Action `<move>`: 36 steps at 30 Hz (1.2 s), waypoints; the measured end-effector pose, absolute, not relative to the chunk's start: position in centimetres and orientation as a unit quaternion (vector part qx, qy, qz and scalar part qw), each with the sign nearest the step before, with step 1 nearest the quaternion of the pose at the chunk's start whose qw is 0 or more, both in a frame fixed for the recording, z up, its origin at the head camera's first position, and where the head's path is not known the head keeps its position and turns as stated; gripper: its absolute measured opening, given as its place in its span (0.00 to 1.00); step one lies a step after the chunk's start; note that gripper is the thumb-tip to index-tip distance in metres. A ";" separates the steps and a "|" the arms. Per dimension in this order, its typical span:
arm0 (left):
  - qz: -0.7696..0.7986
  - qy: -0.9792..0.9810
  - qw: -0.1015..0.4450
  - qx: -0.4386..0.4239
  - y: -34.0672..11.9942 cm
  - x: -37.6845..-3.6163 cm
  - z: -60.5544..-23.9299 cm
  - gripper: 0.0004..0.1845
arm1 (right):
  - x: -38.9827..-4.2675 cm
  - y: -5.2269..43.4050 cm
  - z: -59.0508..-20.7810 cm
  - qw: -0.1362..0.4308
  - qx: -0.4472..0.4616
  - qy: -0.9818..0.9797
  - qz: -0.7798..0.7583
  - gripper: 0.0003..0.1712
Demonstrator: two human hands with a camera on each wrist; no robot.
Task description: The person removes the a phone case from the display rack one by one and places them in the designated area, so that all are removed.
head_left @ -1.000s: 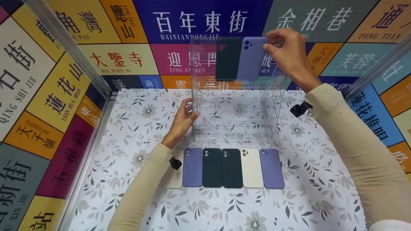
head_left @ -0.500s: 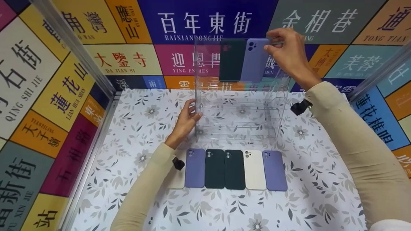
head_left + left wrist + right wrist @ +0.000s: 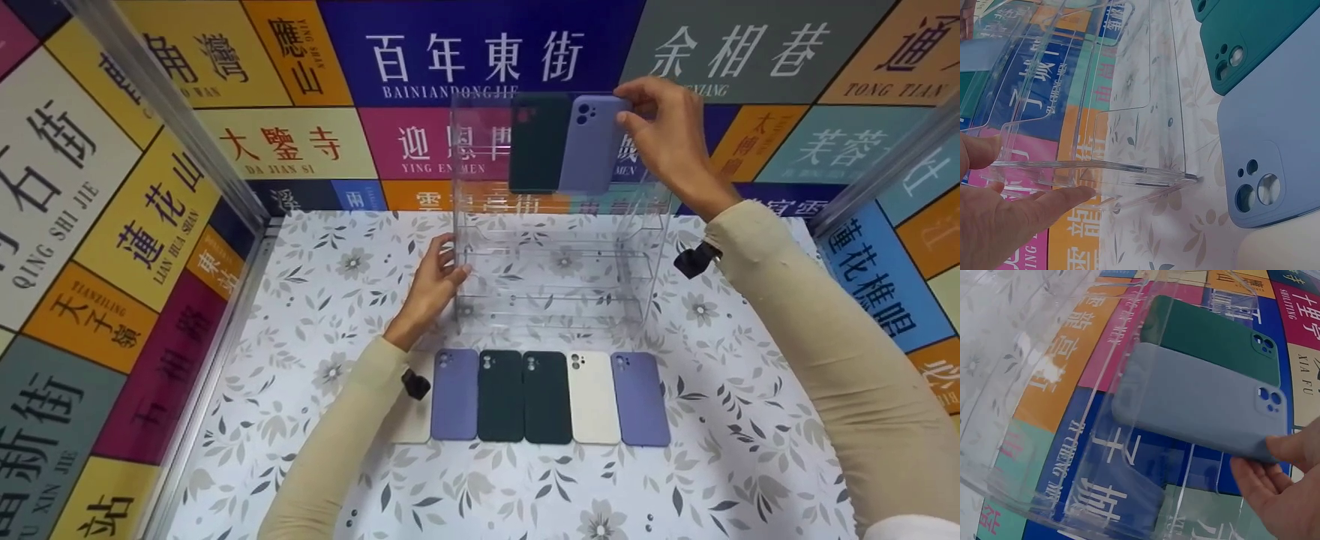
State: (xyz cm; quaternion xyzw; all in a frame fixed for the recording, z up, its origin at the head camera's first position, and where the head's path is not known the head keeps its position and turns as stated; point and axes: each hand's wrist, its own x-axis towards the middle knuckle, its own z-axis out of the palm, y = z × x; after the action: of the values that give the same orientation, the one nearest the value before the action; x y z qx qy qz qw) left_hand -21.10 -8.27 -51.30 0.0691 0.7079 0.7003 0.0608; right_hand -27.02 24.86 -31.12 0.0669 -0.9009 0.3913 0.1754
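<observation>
A clear tiered display rack (image 3: 551,300) stands on the table in the head view. On its top tier a dark green phone case (image 3: 535,150) and a purple phone case (image 3: 592,146) lean upright side by side. My right hand (image 3: 671,131) pinches the purple case at its upper right edge; in the right wrist view, thumb and fingers (image 3: 1283,478) meet at that edge. With my left hand (image 3: 431,289) I grip the rack's left side panel, thumb (image 3: 979,152) on one face and a finger on the other.
Several phone cases lie in a row before the rack: purple (image 3: 455,394), dark green (image 3: 501,395), another dark green (image 3: 547,397), cream (image 3: 594,397) and purple (image 3: 640,397). A cream case (image 3: 412,427) is partly behind my left forearm. Sign-covered walls (image 3: 285,142) enclose the table.
My right hand has shifted slightly down and left against the purple case's corner. The left hand keeps its grip on the rack, and the row of cases has not moved.
</observation>
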 end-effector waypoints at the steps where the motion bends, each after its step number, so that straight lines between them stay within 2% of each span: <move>1: 0.700 0.708 0.061 0.069 -8.3 -21.1 -51.3 0.32 | -26.9 24.9 -31.2 0.183 0.069 -0.899 0.392 0.17; 23: 0.697 0.712 0.065 0.062 -8.7 -21.2 -51.1 0.32 | -23.2 25.3 -29.4 0.298 0.134 -0.864 0.384 0.12; 36: 0.689 0.718 0.064 0.071 -8.3 -21.1 -51.4 0.33 | -21.0 26.3 -31.5 0.290 0.149 -0.864 0.383 0.12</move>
State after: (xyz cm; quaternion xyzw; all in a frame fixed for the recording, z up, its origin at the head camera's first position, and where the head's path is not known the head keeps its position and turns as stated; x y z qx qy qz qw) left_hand -21.11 -8.33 -51.38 0.0711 0.7179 0.6895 0.0645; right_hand -21.01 26.31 -31.51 0.1494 -0.8643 0.3827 0.2903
